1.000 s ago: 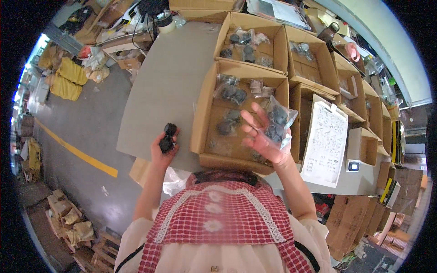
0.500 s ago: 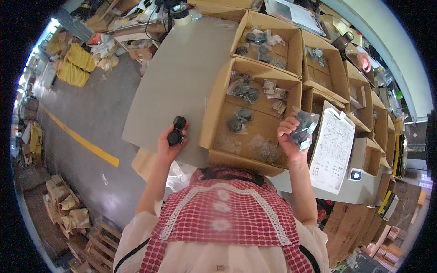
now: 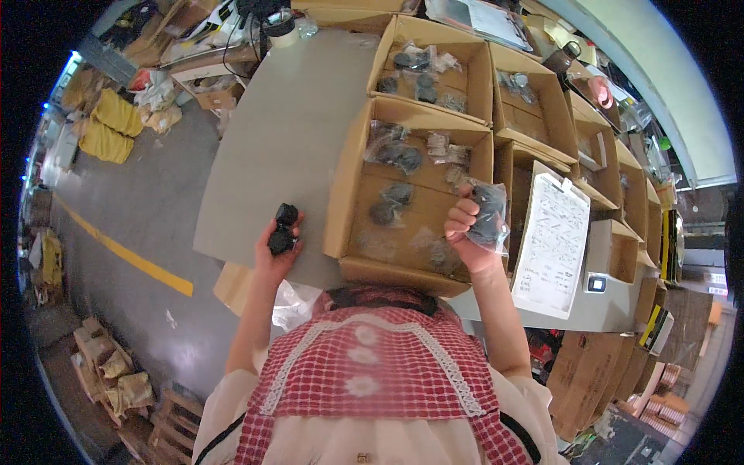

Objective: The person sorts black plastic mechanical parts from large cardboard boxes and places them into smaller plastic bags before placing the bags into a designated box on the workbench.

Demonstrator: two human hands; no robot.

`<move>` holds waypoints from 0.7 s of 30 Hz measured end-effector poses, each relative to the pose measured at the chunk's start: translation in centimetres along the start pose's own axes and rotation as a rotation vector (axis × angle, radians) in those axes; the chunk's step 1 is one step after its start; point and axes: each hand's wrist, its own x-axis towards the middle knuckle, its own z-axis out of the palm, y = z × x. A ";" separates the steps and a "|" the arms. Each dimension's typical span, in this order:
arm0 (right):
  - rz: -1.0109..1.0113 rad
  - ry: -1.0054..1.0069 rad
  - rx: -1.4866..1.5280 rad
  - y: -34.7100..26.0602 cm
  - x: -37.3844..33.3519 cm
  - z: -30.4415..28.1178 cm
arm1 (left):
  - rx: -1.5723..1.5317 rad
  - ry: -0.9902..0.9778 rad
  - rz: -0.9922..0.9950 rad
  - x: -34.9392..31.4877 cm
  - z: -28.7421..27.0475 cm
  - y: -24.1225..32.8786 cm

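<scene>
Grey tabletop point(image 3: 283, 128) below, a bag point(image 3: 491, 220) (see-through) juts from the right hand point(image 3: 470, 238).

No word or number could be read with certainty. On the white paper sheet point(image 3: 552, 248) held under a clip, to the right of the cardboard boxes point(image 3: 418, 267), you had many rows of dark marks, which looked like handwriting but were too small. The little lit square screen point(image 3: 596, 284) near this sheet was also too small to read.
</scene>
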 end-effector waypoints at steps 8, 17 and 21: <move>-0.002 0.044 -0.253 1.3 0.2 2.9 | -0.035 -0.032 -0.002 0.2 -0.3 0.0; -0.020 0.215 -0.279 1.4 0.1 3.4 | 0.106 0.051 0.058 -0.1 0.6 -0.2; -0.039 0.239 -0.253 1.3 0.0 2.9 | 0.165 0.072 0.080 -0.2 1.0 -0.4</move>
